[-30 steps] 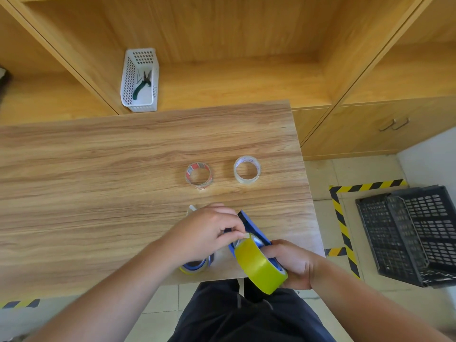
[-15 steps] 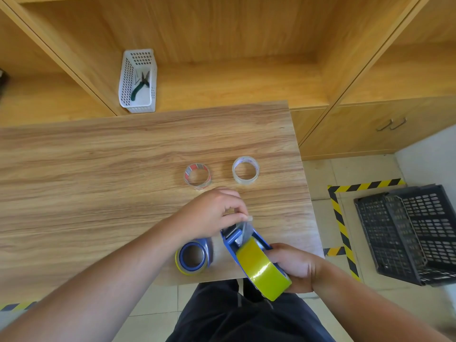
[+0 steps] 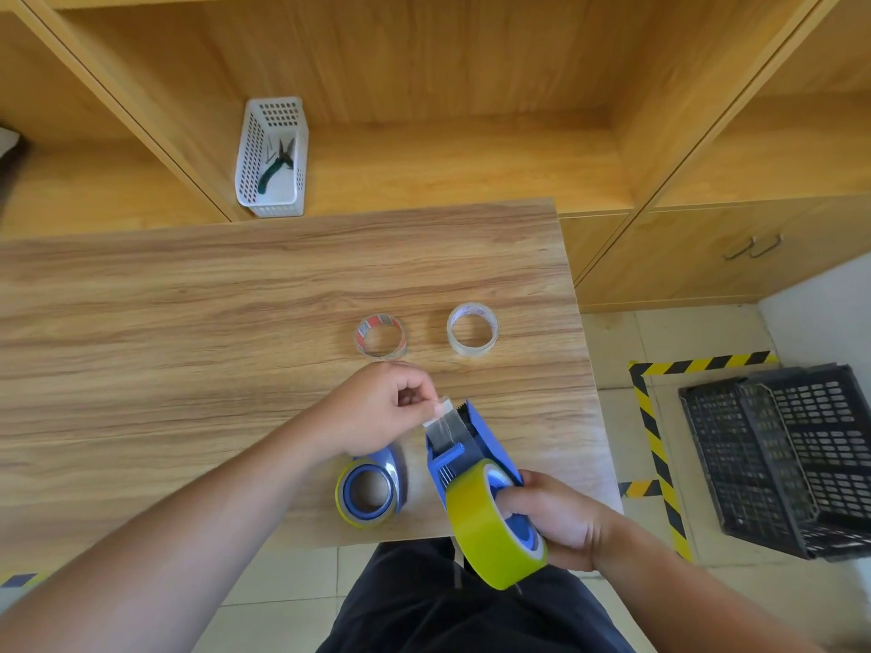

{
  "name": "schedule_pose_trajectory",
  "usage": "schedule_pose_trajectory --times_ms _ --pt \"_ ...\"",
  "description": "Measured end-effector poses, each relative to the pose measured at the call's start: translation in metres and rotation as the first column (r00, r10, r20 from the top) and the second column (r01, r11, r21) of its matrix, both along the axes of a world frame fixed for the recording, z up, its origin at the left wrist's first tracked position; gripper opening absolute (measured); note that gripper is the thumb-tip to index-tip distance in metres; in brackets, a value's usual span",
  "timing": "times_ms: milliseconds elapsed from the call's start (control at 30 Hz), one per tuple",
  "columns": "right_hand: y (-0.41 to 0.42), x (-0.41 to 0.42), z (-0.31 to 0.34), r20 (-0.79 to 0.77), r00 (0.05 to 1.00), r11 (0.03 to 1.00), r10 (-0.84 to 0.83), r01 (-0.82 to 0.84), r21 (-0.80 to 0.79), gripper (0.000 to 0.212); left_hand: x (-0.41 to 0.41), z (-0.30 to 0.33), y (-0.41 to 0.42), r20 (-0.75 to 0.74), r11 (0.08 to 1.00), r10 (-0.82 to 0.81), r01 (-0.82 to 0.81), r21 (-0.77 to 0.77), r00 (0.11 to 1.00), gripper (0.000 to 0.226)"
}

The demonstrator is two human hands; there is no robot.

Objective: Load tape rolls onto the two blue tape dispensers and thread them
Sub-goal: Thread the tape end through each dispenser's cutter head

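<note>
My right hand (image 3: 556, 520) grips a blue tape dispenser (image 3: 476, 445) carrying a yellow tape roll (image 3: 485, 530), held over the table's near right corner. My left hand (image 3: 377, 412) pinches the loose clear tape end (image 3: 443, 410), drawn up over the dispenser's front toward its cutter. A second blue dispenser with a yellow roll (image 3: 367, 492) lies flat on the table, partly under my left wrist. Two nearly spent rolls stand farther back: one with a red-printed core (image 3: 381, 336), one clear (image 3: 472, 329).
The wooden table (image 3: 188, 351) ends just right of the dispensers. A white perforated basket (image 3: 272, 157) with green-handled pliers sits on the shelf behind. A black plastic crate (image 3: 782, 459) stands on the floor at right, beside yellow-black floor tape (image 3: 650, 417).
My left hand lifted off the flat dispenser and pulled the tape end up and forward over the held dispenser's front. The right hand tilted the dispenser slightly.
</note>
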State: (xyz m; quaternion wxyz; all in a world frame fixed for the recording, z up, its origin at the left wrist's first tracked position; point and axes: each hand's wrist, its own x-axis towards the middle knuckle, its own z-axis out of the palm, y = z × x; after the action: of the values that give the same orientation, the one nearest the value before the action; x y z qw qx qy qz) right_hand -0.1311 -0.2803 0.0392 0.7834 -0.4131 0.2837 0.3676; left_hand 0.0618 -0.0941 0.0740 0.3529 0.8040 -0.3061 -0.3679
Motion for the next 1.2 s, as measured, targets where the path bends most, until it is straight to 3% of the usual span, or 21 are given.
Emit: schedule_pose_trajectory --times_ms 167,267,400,500,533,600,667,733,933,1067,1200 --pt "0.001 -0.009 0.0 0.012 0.999 0.999 0.035 -0.035 0.004 0.034 0.02 0.002 0.006 -0.104 0.995 0.094 -0.093 0.022 0.99 0.019" --pt "0.001 -0.009 0.004 0.052 0.995 0.996 0.084 -0.084 0.002 0.034 0.021 -0.004 0.007 -0.173 0.997 0.072 -0.065 0.046 0.982 0.019" --pt "0.004 -0.004 0.01 0.098 0.988 0.992 0.123 -0.122 -0.017 0.032 0.0 -0.013 0.002 -0.336 0.992 0.114 -0.086 0.096 0.935 0.031" --pt "0.005 -0.003 0.015 0.119 0.985 0.992 0.127 -0.124 -0.034 0.029 -0.013 -0.015 -0.006 -0.546 0.984 0.171 -0.117 0.133 0.82 0.012" --pt "0.005 -0.003 0.016 0.128 0.984 0.992 0.124 -0.121 -0.028 0.03 -0.016 -0.015 -0.008 -0.615 0.979 0.197 -0.124 0.159 0.764 0.02" --pt "0.005 -0.004 0.019 0.124 0.988 0.996 0.091 -0.092 0.001 0.033 -0.021 -0.019 -0.01 -0.762 0.965 0.264 -0.163 0.208 0.592 0.029" --pt "0.005 -0.004 0.021 0.126 0.991 0.998 0.043 -0.048 0.032 0.033 -0.023 -0.017 -0.009 -0.871 0.961 0.272 -0.161 0.225 0.41 0.019" --pt "0.007 -0.003 0.023 0.131 0.991 0.997 0.008 -0.017 0.07 0.033 -0.024 -0.016 -0.006 -0.93 0.977 0.207 -0.114 0.181 0.303 0.016" --pt "0.01 0.001 0.023 0.101 0.993 0.977 -0.054 0.032 0.209 0.025 -0.042 -0.031 -0.003 -0.98 0.981 0.166 -0.119 0.153 0.109 0.033" --pt "0.01 -0.002 0.018 0.1 0.994 0.983 -0.039 0.02 0.18 0.032 -0.05 -0.046 0.001 -0.971 0.964 0.218 -0.178 0.198 0.098 0.048" --pt "0.015 -0.005 0.009 0.08 0.996 0.998 -0.037 0.033 0.058 0.042 -0.055 -0.058 0.006 -0.945 0.925 0.32 -0.239 0.294 0.075 0.044"
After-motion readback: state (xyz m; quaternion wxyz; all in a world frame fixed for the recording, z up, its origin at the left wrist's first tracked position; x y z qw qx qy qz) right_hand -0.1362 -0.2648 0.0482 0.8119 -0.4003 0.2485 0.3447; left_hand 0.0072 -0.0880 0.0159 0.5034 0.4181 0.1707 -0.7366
